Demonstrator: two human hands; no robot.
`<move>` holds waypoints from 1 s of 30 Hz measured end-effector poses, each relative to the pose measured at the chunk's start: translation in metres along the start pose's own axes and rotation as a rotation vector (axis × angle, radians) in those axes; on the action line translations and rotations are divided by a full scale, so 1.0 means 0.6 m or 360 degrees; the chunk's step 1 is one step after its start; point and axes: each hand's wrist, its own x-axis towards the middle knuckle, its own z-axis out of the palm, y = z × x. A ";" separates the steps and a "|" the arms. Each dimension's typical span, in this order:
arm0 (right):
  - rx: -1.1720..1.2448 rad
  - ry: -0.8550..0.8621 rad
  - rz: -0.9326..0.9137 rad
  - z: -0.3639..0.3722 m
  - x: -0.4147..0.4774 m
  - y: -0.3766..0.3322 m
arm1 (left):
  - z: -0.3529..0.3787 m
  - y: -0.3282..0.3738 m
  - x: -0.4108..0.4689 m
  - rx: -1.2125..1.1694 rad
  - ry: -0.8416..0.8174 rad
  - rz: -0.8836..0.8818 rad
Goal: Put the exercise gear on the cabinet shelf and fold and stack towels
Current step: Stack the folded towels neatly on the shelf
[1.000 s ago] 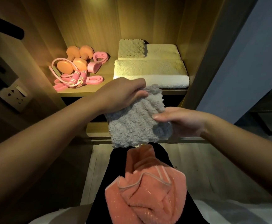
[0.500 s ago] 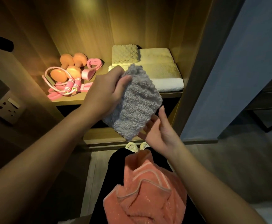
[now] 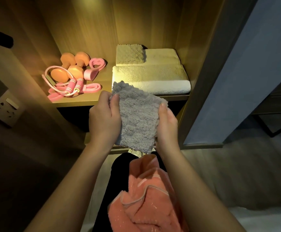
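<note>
Left grip [image 3: 104,119] and right grip [image 3: 167,124] clutching grey towel [image 3: 138,118], folded towels [image 3: 149,77], dumbbells [image 3: 66,71] on shelf [image 3: 79,99]

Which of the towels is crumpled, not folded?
The orange towel on the person's legs, lying bunched in loose wrinkles. The grey towel being held and the pale towels on the shelf are folded flat.

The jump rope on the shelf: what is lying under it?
The jump rope lies across a pink resistance band and loops over an orange dumbbell. The handles cover part of the band, so its full shape is hidden.
</note>
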 end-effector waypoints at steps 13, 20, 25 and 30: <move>-0.0692 0.0096 -0.0632 0.012 -0.028 0.034 | 0.012 -0.026 -0.010 -0.0097 0.0129 -0.0219; -0.0734 -0.0115 -0.0523 0.002 0.028 0.032 | 0.048 -0.053 0.014 -0.0374 0.0091 -0.0607; -0.0792 -0.0289 -0.0423 0.026 0.127 0.001 | 0.083 -0.076 0.105 -0.0631 -0.0119 -0.0990; -0.0933 -0.0325 -0.0298 0.052 0.271 -0.017 | 0.143 -0.117 0.210 -0.0638 -0.0323 -0.1080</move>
